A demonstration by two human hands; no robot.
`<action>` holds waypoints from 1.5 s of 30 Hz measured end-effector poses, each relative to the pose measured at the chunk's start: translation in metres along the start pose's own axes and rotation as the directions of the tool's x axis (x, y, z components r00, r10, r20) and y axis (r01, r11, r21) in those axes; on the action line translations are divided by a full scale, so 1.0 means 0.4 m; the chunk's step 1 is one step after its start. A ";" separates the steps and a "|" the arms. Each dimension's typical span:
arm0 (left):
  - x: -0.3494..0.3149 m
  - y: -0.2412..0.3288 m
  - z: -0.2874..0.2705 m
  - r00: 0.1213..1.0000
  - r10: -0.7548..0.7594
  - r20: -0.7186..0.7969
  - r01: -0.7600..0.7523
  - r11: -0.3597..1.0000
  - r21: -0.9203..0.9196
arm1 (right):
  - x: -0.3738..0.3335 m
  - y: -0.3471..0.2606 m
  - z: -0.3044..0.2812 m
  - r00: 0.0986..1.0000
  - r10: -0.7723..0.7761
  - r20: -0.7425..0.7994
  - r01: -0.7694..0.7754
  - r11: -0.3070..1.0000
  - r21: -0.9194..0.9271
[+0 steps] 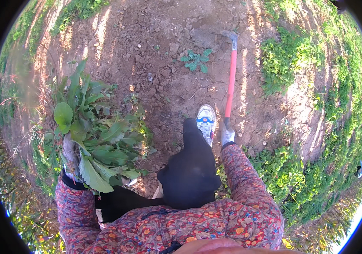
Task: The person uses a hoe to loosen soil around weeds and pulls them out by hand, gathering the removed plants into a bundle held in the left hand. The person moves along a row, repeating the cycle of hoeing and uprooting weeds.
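A big bundle of leafy green weeds (109, 150) fills my left hand (69, 153), which is gloved in greyish white and closed round the stems; the leaves hide most of its fingers. In my right hand (227, 134), also in a pale glove, is the end of a hoe's (231, 80) red handle. The hoe reaches straight away from me, and its grey metal head (229, 35) is at the bare soil. To the left of the handle, a small low plant (197, 60) with jagged leaves grows out of the dirt.
Brown, cloddy soil (160, 72) stretches ahead of me. My foot in a white and blue shoe (206, 120) is just left of the hoe handle. Low green plants (289, 59) grow along the right, and more weeds (79, 10) line the far left.
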State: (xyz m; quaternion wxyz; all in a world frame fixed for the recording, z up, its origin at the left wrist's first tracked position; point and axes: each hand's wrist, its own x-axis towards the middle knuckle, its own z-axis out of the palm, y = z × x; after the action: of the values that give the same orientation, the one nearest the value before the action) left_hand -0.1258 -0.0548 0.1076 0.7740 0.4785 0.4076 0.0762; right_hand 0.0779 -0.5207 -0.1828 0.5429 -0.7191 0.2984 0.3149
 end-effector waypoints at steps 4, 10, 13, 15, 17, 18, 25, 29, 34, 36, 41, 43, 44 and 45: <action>-0.006 0.000 0.030 0.996 0.082 -0.031 -0.077 0.989 0.127 | 0.025 -0.025 0.031 0.999 0.034 -0.003 -0.034 0.999 0.021; -0.012 0.006 0.053 0.997 0.072 -0.015 -0.072 0.997 0.002 | -0.231 0.266 -0.235 0.998 0.055 0.033 -0.052 0.995 -0.086; -0.003 -0.004 0.018 0.989 0.148 0.008 -0.147 0.975 0.168 | -0.301 0.186 -0.239 0.970 0.241 0.030 -0.232 0.956 -0.179; -0.005 0.002 0.035 0.991 0.103 0.087 -0.113 0.988 0.110 | -0.255 0.196 -0.190 0.996 0.075 -0.039 -0.081 0.980 -0.181; 0.005 0.005 0.021 0.988 0.119 0.101 -0.128 0.987 0.097 | -0.210 0.073 -0.116 0.994 0.093 -0.055 -0.097 0.993 -0.067; 0.010 0.001 0.006 0.989 0.139 0.049 -0.144 0.980 0.138 | -0.171 0.053 -0.109 0.995 0.066 -0.074 -0.072 0.994 -0.084; -0.018 0.014 0.046 0.999 -0.003 0.032 0.009 0.985 -0.175 | 0.040 -0.122 -0.138 0.948 -0.306 -0.086 0.035 0.369 -0.929; -0.002 0.010 -0.008 0.993 0.120 -0.019 -0.122 0.981 -0.153 | 0.109 -0.345 0.007 0.878 -0.469 0.095 0.212 0.203 -0.956; 0.018 0.014 0.006 0.996 0.040 -0.080 -0.056 0.975 -0.214 | 0.285 -0.615 0.273 0.524 -0.773 0.358 0.641 0.081 -0.763; 0.013 0.015 -0.021 0.992 0.062 -0.107 -0.081 0.980 -0.184 | 0.360 -0.690 0.408 0.502 -0.780 0.374 0.646 0.050 -0.762; 0.006 0.000 -0.047 0.988 0.059 -0.146 -0.084 0.982 -0.171 | 0.479 -0.697 0.553 0.611 -0.708 0.354 0.560 0.071 -0.825; 0.002 -0.009 -0.050 0.985 0.054 -0.162 -0.083 0.980 -0.180 | 0.503 -0.696 0.563 0.674 -0.621 0.400 0.570 0.093 -0.816; 0.003 -0.007 -0.058 0.985 0.053 -0.161 -0.082 0.981 -0.177 | 0.507 -0.677 0.564 0.690 -0.636 0.344 0.538 0.132 -0.833; -0.003 -0.011 -0.064 0.984 0.058 -0.171 -0.088 0.980 -0.176 | 0.505 -0.664 0.553 0.710 -0.593 0.379 0.557 0.144 -0.818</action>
State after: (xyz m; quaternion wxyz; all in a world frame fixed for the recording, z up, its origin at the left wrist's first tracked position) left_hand -0.1458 -0.0402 0.0995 0.7751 0.4121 0.4435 0.1810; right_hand 0.3799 -0.2621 -0.2292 0.1422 -0.9515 -0.2062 0.1784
